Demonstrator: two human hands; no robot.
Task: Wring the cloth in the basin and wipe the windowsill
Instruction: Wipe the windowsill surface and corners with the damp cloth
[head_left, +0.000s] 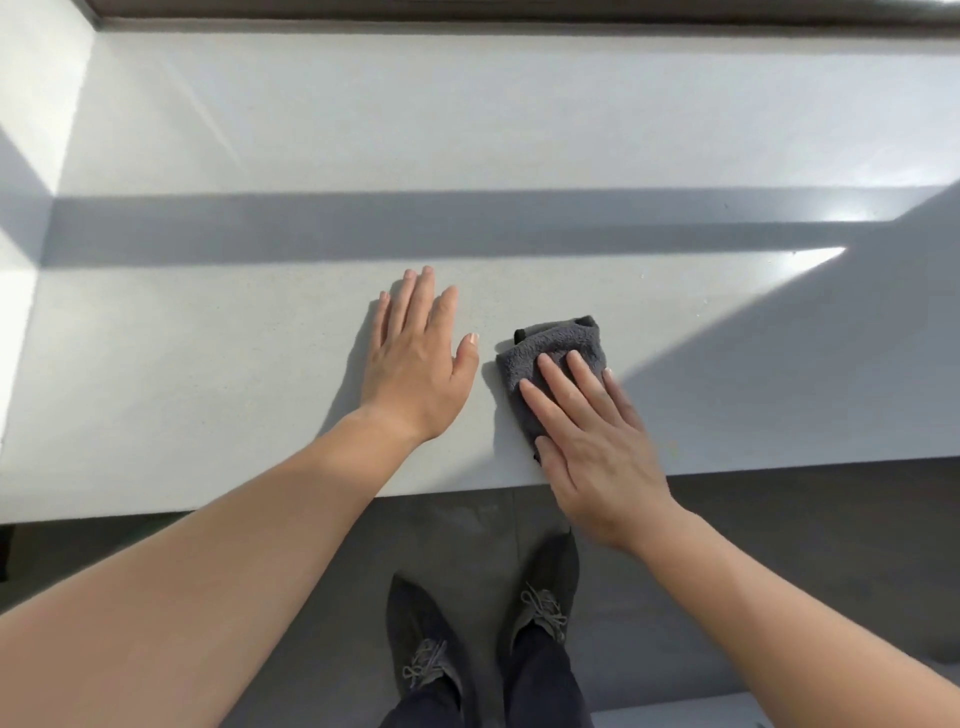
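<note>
I am pressing my right hand (592, 441), fingers flat, on the folded grey microfibre cloth (558, 364) near the windowsill's (260, 364) near edge, while my left hand (415, 358) is resting open just left of it. The cloth is likely soft, light and limp (probably damp), so I am judging flat palm pressure better than pinching.

cloth (558, 353): grey, folded, flat | windowsill (260, 338): white, near front edge

Dark grey cloth (561, 348), black-trimmed at one edge, near the front edge of the windowsill (234, 374): off-white, faintly speckled, crossed by a broad grey shadow band. Dark brown frame (519, 11) along the far edge. Below, charcoal floor (779, 545), charcoal shoes (415, 618) with grey laces, navy trousers (540, 691).
</note>
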